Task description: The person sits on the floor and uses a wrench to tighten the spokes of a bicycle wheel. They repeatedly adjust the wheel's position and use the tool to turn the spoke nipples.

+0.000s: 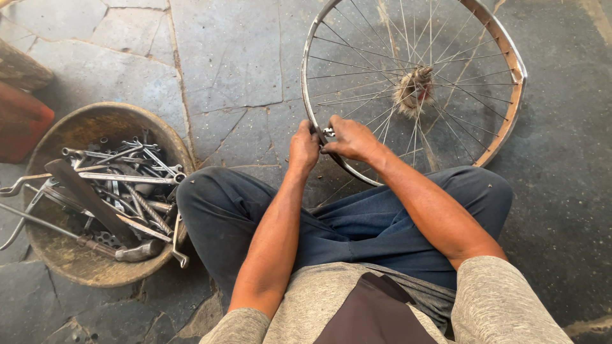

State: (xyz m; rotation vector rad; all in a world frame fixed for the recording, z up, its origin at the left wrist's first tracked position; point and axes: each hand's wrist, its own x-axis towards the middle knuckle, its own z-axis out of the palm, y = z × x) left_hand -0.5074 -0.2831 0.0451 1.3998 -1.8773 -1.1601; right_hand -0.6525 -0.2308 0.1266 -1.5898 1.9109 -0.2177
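1. Head view: a bare bicycle wheel stands on the stone floor in front of the seated person; its top edge is cut off by the picture.
2. The left hand is closed around the near rim; the fingers are hidden behind it.
3. The right hand pinches a small shiny tool at the rim; its shape is too small to make out.
4. The hub is covered by a fuzzy mass.
5. A round basin of wrenches sits at the left knee; the tools overlap and are hard to separate.
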